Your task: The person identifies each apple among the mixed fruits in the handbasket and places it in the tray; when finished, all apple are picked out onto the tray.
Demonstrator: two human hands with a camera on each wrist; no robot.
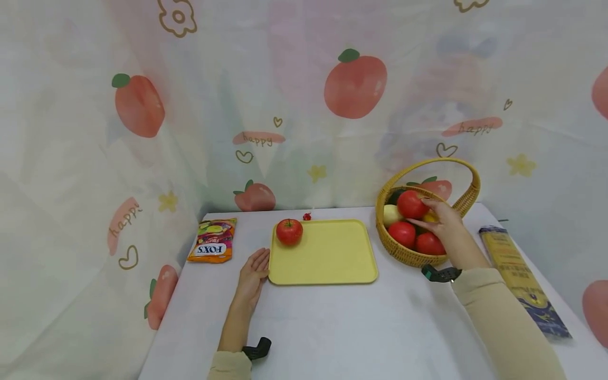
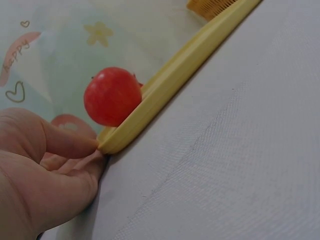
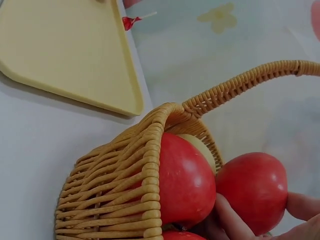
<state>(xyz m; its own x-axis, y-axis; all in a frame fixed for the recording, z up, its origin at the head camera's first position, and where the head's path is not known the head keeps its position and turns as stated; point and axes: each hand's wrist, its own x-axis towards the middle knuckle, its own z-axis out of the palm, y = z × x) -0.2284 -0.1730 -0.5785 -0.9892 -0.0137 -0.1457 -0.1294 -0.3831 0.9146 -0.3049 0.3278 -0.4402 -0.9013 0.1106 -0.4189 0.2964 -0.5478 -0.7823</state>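
My right hand holds a smooth red tomato between thumb and fingers, at the top of the wicker basket. Beneath and beside it in the basket lie red apples, a pale round item, and dark green and yellow produce partly hidden. At the left edge of the yellow tray, my left hand pinches the rim, its thumb tip and fingers meeting there in the left wrist view. A red apple sits in the tray's far left corner.
An orange candy bag lies at the table's far left. Behind the tray is a small red-wrapped lollipop. A long yellow and blue packet lies along the right edge, beside my right sleeve. A printed cloth hangs behind the table.
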